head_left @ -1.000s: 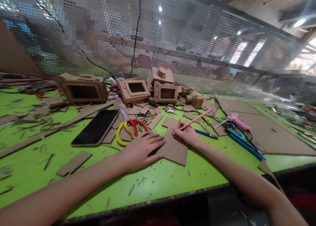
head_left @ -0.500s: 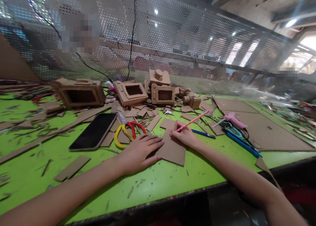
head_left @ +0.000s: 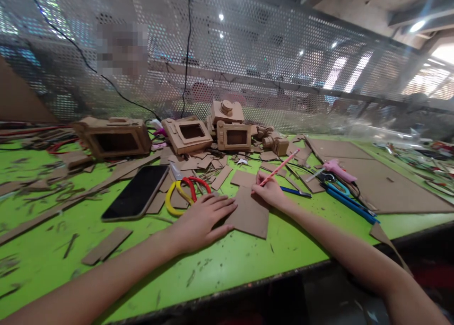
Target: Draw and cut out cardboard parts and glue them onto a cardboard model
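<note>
Left hand (head_left: 207, 218) flat, fingers slightly apart, tips at left edge of cardboard piece (head_left: 250, 216) on worktop (head_left: 216, 277); probably steadying it. Right hand (head_left: 267, 190) clamped on pink pencil (head_left: 283, 165) near its lower end, likely for control. Scissors (head_left: 171, 203) beside left hand, handles nearest, reachable. Cardboard models (head_left: 234, 136) behind, seemingly parked.

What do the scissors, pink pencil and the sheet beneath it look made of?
Sheet: matte cardboard, likely; plain brown face.
Scissors: handles probably smooth plastic, bright yellow and red; blade likely metal, pale grey.
Pink pencil: even pink coat, perhaps paint; wood or plastic, can't tell.
</note>
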Action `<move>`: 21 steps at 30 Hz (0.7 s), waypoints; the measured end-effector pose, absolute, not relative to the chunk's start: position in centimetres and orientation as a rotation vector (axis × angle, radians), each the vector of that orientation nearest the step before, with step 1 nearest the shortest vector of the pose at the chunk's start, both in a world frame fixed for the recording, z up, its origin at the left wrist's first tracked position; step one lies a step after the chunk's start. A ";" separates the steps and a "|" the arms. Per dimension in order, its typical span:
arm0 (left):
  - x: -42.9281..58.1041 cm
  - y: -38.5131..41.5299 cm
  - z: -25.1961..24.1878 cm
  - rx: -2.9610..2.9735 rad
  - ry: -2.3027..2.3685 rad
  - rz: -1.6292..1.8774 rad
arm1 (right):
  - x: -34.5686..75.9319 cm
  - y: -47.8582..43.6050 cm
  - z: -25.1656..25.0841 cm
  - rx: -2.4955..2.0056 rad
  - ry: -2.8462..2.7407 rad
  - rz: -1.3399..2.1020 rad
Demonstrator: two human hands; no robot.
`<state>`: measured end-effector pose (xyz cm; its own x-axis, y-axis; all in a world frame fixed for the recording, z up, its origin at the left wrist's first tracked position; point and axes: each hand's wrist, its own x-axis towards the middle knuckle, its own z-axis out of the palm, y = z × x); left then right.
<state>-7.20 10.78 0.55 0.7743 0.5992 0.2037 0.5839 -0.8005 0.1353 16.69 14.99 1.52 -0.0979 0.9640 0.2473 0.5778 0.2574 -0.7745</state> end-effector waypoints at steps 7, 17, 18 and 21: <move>-7.2 10.7 0.6 2.896 0.975 0.333 | 16.8 15.0 1.5 -1.421 -1.785 0.652; -7.1 10.7 1.0 2.912 0.975 0.268 | 16.9 15.0 1.3 -1.405 -1.777 0.586; -7.1 10.7 1.0 2.914 0.975 0.271 | 17.0 15.0 1.3 -1.403 -1.769 0.577; -7.2 10.7 0.9 2.914 0.975 0.274 | 17.2 15.1 1.1 -1.399 -1.771 0.597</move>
